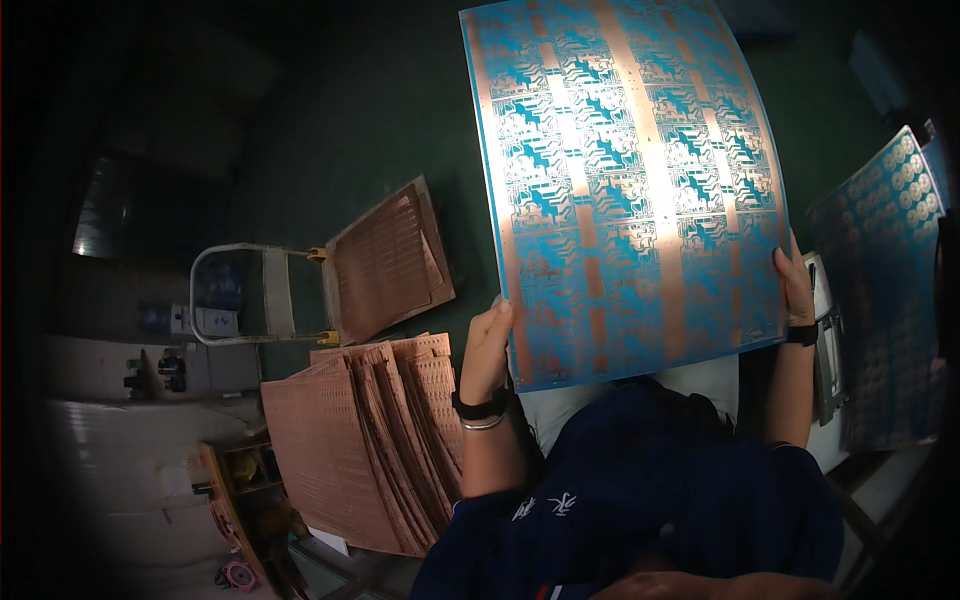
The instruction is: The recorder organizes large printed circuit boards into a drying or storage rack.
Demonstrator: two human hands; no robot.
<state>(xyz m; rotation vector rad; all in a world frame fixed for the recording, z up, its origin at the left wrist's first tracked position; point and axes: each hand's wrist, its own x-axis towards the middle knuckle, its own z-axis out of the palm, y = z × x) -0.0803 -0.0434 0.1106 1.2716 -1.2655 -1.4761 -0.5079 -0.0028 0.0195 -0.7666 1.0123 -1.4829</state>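
A large copper circuit board panel, printed with blue traces, is held up in front of me, tilted so that light glares off its middle. My left hand grips its left edge near the lower corner, thumb over the front. On the opposite edge my right hand clasps the panel a little higher up. The fingers of both hands are partly hidden behind the panel. A dark band sits on each wrist.
Left of me leans a stack of copper panels. Beyond it, more copper panels lie on a hand trolley with a pale handle. At right stands a blue panel with round patterns. A wooden shelf is at lower left.
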